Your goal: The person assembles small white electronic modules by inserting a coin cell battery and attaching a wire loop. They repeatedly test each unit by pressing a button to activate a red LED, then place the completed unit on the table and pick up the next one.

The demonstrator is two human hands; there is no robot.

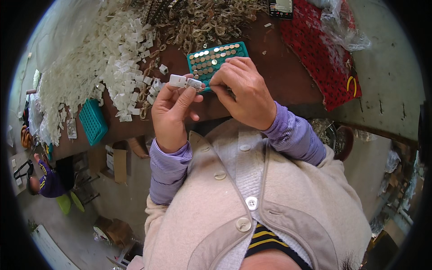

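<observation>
My left hand (173, 110) is closed on a small white plastic case (194, 83), pinched between thumb and fingers. A second white block-shaped part (177, 80) sticks out to its left, apparently joined to it. My right hand (245, 87) is closed in a pinch on a thin teal tool (207, 89), whose tip meets the case; most of the tool is hidden by the fingers. Just beyond both hands lies a teal tray (243, 48) with rows of round, shiny, coin-like discs (213, 62). My right hand covers part of the tray.
A large heap of white plastic parts (112, 63) spreads at left, beside another teal tray (93, 121). Tangled brownish strips (202, 22) pile at the back. At right are a red cloth (310, 49), yellow-handled pliers (351, 85) and a phone (280, 8). Another person (51, 180) is far left.
</observation>
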